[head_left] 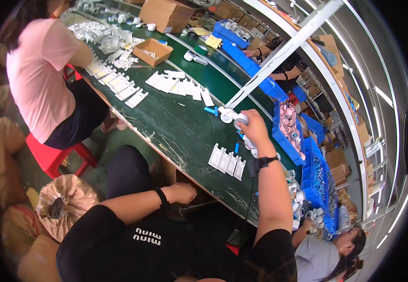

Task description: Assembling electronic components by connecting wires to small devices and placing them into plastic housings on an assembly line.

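Nearest, the left hand (pixel 182 193) sits low by the table (pixel 185 136) edge; I can't fairly tell how its fingers are set. Farther up lies a row of white casings (pixel 226 161). Beyond, the right hand (pixel 255 125) pinches a round grey part (pixel 240 122) over the tabletop, beside a white round part (pixel 226 114).

Green tabletop (pixel 180 124) left of the white trays (pixel 223 160) gives passage; a white post (pixel 284 59) obstructs beyond.

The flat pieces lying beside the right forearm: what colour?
White; the flat pieces show best in the head view.
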Tool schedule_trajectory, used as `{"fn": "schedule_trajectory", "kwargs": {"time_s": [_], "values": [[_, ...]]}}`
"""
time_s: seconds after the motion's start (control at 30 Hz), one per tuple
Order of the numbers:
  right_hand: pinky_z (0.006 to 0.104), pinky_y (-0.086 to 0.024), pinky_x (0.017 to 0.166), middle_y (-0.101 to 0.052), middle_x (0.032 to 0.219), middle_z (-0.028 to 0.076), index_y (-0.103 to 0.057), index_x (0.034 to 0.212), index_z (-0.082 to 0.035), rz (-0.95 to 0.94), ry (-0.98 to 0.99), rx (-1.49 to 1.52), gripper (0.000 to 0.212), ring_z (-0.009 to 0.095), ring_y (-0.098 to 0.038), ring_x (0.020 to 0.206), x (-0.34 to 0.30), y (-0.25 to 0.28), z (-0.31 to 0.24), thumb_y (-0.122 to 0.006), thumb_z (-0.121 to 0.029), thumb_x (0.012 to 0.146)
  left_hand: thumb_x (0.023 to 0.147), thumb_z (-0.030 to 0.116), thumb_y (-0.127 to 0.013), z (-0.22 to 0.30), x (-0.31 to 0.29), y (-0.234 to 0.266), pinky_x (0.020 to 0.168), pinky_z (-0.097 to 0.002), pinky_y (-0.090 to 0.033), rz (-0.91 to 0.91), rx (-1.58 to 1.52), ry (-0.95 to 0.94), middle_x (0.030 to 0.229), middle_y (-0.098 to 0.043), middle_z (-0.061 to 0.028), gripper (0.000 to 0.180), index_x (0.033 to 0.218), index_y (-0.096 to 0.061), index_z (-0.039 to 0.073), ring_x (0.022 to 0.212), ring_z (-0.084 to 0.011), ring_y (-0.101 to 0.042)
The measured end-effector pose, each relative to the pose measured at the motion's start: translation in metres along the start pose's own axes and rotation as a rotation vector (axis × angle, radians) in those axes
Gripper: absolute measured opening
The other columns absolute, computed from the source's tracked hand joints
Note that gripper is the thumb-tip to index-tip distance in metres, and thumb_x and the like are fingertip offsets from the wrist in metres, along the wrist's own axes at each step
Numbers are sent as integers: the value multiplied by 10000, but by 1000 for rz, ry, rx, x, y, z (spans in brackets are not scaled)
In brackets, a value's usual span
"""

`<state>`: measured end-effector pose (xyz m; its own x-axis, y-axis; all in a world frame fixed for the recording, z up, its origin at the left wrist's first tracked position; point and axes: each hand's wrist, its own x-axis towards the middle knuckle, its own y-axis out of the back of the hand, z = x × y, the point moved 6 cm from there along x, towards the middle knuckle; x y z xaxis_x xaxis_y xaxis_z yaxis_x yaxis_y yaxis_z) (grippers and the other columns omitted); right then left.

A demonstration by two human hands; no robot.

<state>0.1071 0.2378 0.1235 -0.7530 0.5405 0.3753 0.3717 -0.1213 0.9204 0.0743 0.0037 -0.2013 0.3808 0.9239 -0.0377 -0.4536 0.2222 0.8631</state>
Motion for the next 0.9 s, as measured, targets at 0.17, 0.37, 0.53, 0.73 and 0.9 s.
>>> {"fn": "schedule_trajectory", "kwargs": {"time_s": [0.17, 0.37, 0.53, 0.73, 0.9], "values": [[454, -527, 1050, -684, 1284, 160, -747, 1235, -59, 235, -34, -34, 387, 382, -638, 1217, -39, -24, -16, -815, -77, 855, 1015, 144, -697, 60, -90, 61, 804, -370, -621, -385, -857, -161, 974, -815, -128, 210, 1136, -778, -7, 895, -234, -793], [352, -540, 938, -723, 1213, 127, -766, 1121, -21, 361, 93, 677, 217, 257, -697, 1131, -95, 3, -70, -788, -47, 907, 1057, 89, -681, 39, -133, 162, 794, -317, -621, -321, -1159, -157, 968, -805, -101, 158, 1095, -767, -37, 857, -190, -779], [293, -526, 714, -732, 879, 78, -772, 987, -4, 445, -53, 716, 84, 162, -684, 766, -124, -35, -15, -747, -7, 907, 938, 73, -674, -32, -63, 280, 805, -384, -635, 466, -578, 103, 994, -784, -129, 164, 1044, -764, -14, 831, -244, -776], [341, -566, 660, -715, 825, 119, -727, 901, 3, 414, -24, 643, 36, 236, -731, 723, -121, -34, -27, -742, -20, 878, 909, 148, -676, -156, -21, 342, 1019, -480, -590, 509, 648, 704, 1309, -717, -165, 300, 1152, -771, -1, 1308, -328, -634], [363, -570, 662, -711, 808, 133, -729, 882, -5, 442, -31, 671, 55, 271, -722, 702, -120, -36, -19, -747, -55, 869, 944, 135, -674, -185, -12, 346, 1048, -457, -567, 383, 698, 810, 1345, -713, -125, 257, 1155, -794, 50, 1306, -302, -630]]}}
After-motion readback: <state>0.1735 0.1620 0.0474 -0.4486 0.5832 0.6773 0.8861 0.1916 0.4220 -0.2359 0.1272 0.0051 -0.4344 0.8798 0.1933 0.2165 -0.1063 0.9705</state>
